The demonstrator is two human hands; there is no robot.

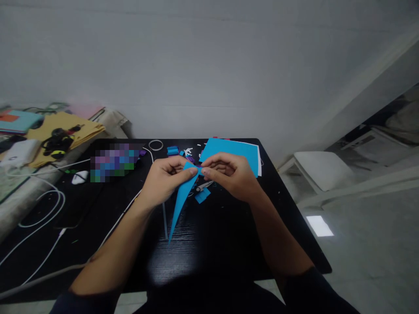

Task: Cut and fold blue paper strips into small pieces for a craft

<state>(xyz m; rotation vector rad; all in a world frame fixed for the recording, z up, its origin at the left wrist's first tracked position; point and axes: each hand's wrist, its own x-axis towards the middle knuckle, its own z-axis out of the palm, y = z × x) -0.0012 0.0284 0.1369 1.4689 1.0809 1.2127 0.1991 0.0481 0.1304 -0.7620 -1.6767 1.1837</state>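
Observation:
A long tapering piece of blue paper [182, 198] hangs point-down over the dark table, held near its wide top end. My left hand [168, 176] pinches it between thumb and fingers. From the other side, my right hand [229, 174] is closed on the same paper's top end, fingertips close to the left thumb. A bit of purple shows behind the fingertips, its shape mostly hidden. Below the hands lie a pair of scissors [203, 187], partly covered, and a small blue paper scrap [203, 196].
Blue sheets [229, 150] over white paper lie at the back right. A tape ring [156, 145], a blue roll [173, 151] and white scraps are at the back. White cables [121, 218] cross the left side. A white stool [322, 170] stands right of the black table [229, 244].

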